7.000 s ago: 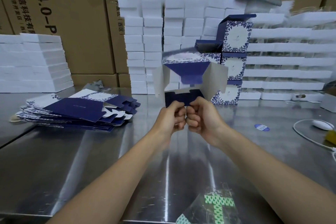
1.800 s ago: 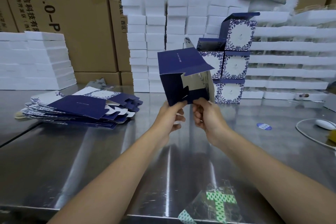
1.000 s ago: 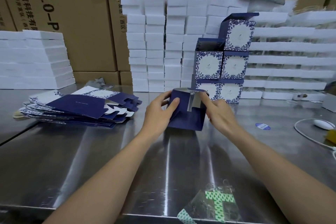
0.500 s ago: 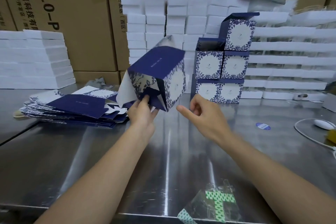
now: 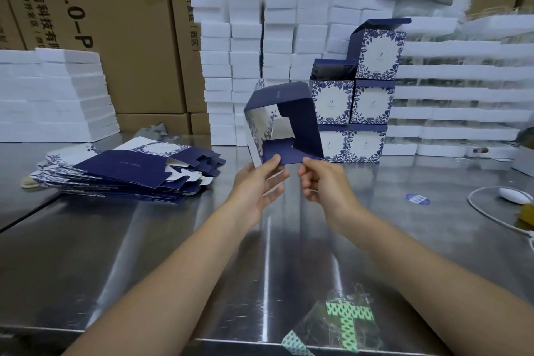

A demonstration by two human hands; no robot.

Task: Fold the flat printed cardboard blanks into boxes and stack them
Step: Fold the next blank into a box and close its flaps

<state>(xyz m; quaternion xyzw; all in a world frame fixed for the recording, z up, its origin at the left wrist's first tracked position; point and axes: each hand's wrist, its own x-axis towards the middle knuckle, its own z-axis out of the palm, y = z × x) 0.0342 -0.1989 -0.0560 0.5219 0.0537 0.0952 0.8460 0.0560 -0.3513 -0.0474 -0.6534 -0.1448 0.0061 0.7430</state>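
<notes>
I hold a half-formed navy and white floral box in the air above the steel table, its open end turned toward me with inner flaps showing. My left hand grips its lower left corner, thumb on the bottom flap. My right hand pinches the lower right edge of that flap. A pile of flat printed blanks lies to the left. Behind the held box stands a stack of finished boxes, three levels high, with the upper ones' lids open.
White foam trays are stacked along the back, more at far left and right. Brown cartons form the wall. A white mouse with cable lies at right, a blue sticker nearby, a clear bag at the front edge.
The box was pressed on the table a second ago, then lifted and tilted by my left hand alone. Now it is turned open end toward me and my right hand has taken hold again.
</notes>
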